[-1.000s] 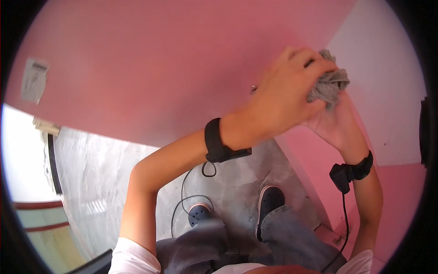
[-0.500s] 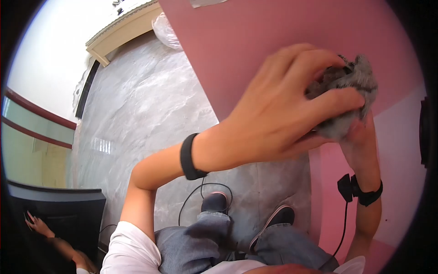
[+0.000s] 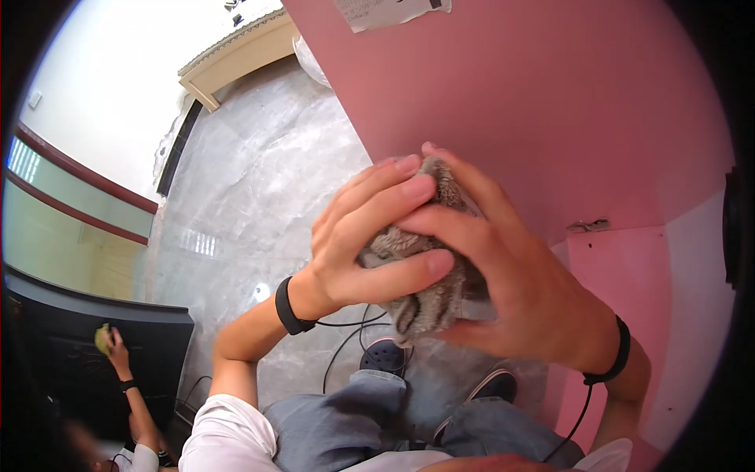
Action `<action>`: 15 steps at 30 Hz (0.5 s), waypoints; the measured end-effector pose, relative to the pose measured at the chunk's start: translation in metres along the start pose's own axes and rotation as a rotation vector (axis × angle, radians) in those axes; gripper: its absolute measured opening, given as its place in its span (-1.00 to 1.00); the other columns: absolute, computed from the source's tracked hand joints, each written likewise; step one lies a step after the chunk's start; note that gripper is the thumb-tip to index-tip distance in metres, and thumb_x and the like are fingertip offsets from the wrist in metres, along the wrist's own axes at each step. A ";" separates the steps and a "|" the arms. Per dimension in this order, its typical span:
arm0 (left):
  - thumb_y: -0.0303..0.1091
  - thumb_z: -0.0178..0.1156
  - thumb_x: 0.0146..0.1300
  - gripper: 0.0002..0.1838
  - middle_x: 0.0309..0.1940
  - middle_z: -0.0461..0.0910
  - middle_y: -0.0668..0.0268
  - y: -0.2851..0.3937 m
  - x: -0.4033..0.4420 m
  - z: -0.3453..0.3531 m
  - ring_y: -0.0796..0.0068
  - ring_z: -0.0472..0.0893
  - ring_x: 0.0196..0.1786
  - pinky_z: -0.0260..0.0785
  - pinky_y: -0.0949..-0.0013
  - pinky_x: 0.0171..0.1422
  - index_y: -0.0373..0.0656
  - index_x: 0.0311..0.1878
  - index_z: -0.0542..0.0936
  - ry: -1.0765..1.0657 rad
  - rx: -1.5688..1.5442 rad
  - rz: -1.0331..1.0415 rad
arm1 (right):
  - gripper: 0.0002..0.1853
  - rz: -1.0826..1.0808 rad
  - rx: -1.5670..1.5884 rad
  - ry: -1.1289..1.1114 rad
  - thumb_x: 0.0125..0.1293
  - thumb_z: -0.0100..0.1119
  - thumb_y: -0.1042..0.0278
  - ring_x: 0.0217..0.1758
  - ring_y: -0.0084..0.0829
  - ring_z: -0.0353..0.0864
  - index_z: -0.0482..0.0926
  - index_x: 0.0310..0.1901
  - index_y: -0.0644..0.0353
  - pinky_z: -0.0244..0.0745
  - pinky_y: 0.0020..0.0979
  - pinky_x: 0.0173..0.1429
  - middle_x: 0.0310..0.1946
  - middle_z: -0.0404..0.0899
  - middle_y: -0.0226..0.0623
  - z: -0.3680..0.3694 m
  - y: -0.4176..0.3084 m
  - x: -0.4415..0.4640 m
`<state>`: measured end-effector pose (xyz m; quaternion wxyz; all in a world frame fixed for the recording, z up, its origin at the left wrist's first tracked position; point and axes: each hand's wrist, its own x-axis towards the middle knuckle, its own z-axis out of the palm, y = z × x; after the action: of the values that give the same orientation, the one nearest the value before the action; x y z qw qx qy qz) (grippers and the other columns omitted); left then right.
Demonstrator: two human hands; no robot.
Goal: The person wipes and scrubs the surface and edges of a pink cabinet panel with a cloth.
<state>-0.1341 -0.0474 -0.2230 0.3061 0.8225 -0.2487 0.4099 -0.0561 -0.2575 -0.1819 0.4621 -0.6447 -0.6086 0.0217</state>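
The bunched grey cloth (image 3: 432, 307) is held up near the pink panel's (image 3: 550, 102) edge, the left hand (image 3: 346, 244) and right hand (image 3: 531, 307) part-closed around it; even pressure and tucked-in loose folds should keep it compact.

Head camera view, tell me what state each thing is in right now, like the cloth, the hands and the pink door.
Cloth, crumpled.
Left hand, curled around the cloth.
Right hand, curled around the cloth.
Pink door, open.
Hinge, exposed.
Cable, loosely looped.
Other person's hand, gripping something yellow-green.
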 end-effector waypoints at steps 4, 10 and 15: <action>-0.32 0.52 0.03 -0.55 0.25 0.58 0.07 -0.006 -0.001 -0.007 -0.05 0.62 0.23 0.57 -0.02 0.25 0.31 0.03 0.70 0.080 0.174 0.190 | -0.08 -0.099 -0.079 0.109 -0.01 0.62 0.49 0.57 0.26 0.24 0.40 0.45 0.05 0.31 0.03 0.56 0.55 0.08 0.21 0.018 -0.001 -0.002; -0.36 0.53 0.07 -0.45 0.23 0.53 0.04 -0.022 0.025 0.024 0.08 0.57 0.11 0.56 0.15 0.11 0.26 0.15 0.63 0.488 0.226 0.413 | 0.11 -0.049 0.073 0.246 -0.01 0.67 0.50 0.63 0.01 0.20 0.19 0.57 0.19 0.25 -0.07 0.62 0.57 0.09 0.08 0.013 -0.005 -0.005; -0.37 0.56 0.13 -0.42 0.23 0.51 -0.05 0.003 0.023 0.049 0.05 0.58 0.19 0.52 0.17 0.22 0.06 0.24 0.60 0.422 -0.214 0.142 | 0.22 0.227 0.674 0.332 -0.01 0.75 0.27 0.59 -0.33 0.26 0.08 0.60 0.26 0.22 -0.22 0.63 0.52 0.22 -0.14 0.007 0.011 -0.010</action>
<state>-0.0979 -0.0880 -0.2269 0.4071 0.6621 -0.2782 0.5644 -0.0548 -0.2595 -0.1984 0.7346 -0.5148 -0.4094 0.1668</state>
